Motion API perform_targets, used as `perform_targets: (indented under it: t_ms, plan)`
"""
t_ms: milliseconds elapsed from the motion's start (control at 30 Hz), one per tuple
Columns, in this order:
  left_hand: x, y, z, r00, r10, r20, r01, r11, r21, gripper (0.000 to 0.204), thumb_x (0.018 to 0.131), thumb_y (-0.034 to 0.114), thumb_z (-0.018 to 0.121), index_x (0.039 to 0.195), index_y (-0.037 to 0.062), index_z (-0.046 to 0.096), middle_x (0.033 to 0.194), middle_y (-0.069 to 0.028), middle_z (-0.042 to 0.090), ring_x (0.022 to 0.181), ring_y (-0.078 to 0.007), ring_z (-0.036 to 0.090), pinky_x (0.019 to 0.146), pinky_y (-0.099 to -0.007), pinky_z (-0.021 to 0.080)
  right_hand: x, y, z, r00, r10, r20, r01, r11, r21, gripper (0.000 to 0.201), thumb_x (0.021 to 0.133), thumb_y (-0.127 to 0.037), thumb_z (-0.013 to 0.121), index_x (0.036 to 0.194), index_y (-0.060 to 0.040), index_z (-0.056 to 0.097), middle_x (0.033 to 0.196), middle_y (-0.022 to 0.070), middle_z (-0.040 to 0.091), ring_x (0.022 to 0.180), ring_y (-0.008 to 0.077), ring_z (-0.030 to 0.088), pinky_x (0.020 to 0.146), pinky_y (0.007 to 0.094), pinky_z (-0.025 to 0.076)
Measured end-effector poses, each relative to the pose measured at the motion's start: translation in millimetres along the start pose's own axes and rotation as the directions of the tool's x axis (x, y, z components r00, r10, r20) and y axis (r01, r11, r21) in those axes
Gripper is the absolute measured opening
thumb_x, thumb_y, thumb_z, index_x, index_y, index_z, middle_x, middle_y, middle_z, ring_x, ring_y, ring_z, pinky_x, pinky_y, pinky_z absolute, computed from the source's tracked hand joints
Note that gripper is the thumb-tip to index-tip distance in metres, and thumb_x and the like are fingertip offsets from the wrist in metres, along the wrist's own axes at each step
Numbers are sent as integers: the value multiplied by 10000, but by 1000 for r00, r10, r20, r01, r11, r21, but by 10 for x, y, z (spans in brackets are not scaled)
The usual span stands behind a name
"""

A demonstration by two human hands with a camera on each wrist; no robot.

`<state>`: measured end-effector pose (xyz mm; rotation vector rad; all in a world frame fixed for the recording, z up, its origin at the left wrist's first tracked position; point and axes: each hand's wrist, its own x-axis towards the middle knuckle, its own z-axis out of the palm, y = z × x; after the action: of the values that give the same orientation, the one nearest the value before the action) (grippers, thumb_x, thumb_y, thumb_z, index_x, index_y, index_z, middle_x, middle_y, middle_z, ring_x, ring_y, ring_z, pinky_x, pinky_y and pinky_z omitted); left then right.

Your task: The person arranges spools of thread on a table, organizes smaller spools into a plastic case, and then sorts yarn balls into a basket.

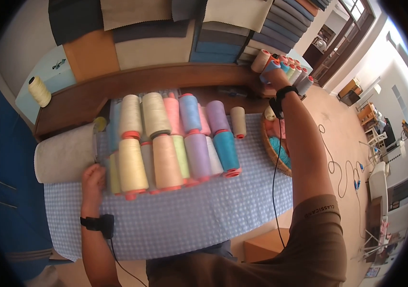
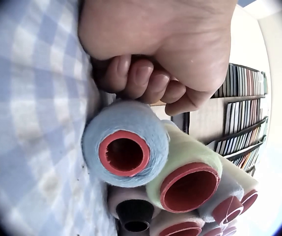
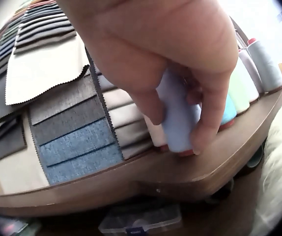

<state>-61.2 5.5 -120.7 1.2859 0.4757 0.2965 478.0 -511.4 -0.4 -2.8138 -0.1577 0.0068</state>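
At the wooden shelf's right end, my right hand (image 1: pixel 275 76) (image 3: pixel 170 54) grips a pale blue thread cone (image 3: pixel 178 118), thumb and fingers on opposite sides. Other cones flank it. My left hand (image 1: pixel 94 178) (image 2: pixel 155 39) is at the left end of the stacked cones, its fingers curled with nothing visible inside them. Right beside those fingers in the left wrist view lies a light blue cone (image 2: pixel 153 130); whether they touch is unclear. The stack on the checked cloth includes a yellow cone (image 1: pixel 133 165), a peach cone (image 1: pixel 167 160) and a teal cone (image 1: pixel 226 148).
A basket of yarn (image 1: pixel 267 141) stands right of the stack. A pale fabric roll (image 1: pixel 65 153) lies at the left, below a lone yellow cone (image 1: pixel 39 92). Fabric samples (image 1: pixel 151 45) hang behind the wooden shelf (image 1: pixel 151 79). A dark cable hangs from my right wrist.
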Motion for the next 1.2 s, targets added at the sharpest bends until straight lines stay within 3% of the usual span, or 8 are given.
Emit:
perform_targets:
  t_ms: [200,300,367,433,500,700,900,1200]
  plan:
    - [-45,60,39,1000,-3,-2,3,1000,11,281,952,162,638,710,174,495,618,102,394,510,-27,337,471,-235,230,-137,-127,-44,994,-113,-2,83,739,-669,162,914,-162,681,957,-44,782,884,85,776,778,215,778,649,307,626]
    - [-43,55,30,1000,-7,-1,7,1000,18,273,952,171,640,718,179,499,626,104,395,520,-25,342,475,-236,227,-221,-146,-65,945,326,25,-308,860,406,167,895,-174,694,967,-44,770,870,106,767,765,289,768,647,348,616]
    - [-48,50,47,1000,-2,-8,2,1000,19,267,952,178,642,724,182,503,631,106,395,525,-24,343,477,-238,225,-460,-243,-95,980,-184,-71,140,902,-408,181,875,-175,706,982,-35,747,901,134,759,752,329,754,637,372,611]
    - [-42,35,41,1000,8,-4,-7,1000,20,262,954,186,643,731,183,506,633,106,393,528,-23,343,477,-240,223,-918,-478,-78,897,-439,-45,317,711,-628,214,857,-174,712,1025,-42,722,924,148,748,781,363,741,666,408,607]
    - [-36,21,30,1000,12,-4,-12,1000,22,260,955,189,646,735,184,507,634,108,392,527,-23,341,476,-241,221,-1565,-782,48,867,-487,-106,451,857,-250,266,852,-166,705,1092,-53,697,941,149,735,930,384,726,795,465,594]
    - [-17,36,47,1000,8,-14,-8,1000,13,299,973,140,615,724,200,461,598,101,374,468,-29,319,438,-236,232,-2228,-883,450,594,-727,343,748,343,-569,202,878,-82,629,1062,-89,711,1172,96,638,1070,309,667,864,417,576]
    - [-16,20,22,1000,22,21,-22,1000,5,274,953,179,646,725,193,494,624,116,371,507,-19,314,463,-238,207,-2229,-845,555,567,-697,439,742,201,-639,273,877,-134,664,1140,-97,729,1196,91,656,1130,283,660,866,416,577]
    - [1,11,11,1000,24,12,-25,999,26,277,948,176,638,711,185,495,619,116,367,510,-20,316,468,-244,209,-1610,-934,-249,946,-322,-43,323,946,24,476,795,-313,783,1129,11,680,898,189,750,810,345,746,717,410,589]
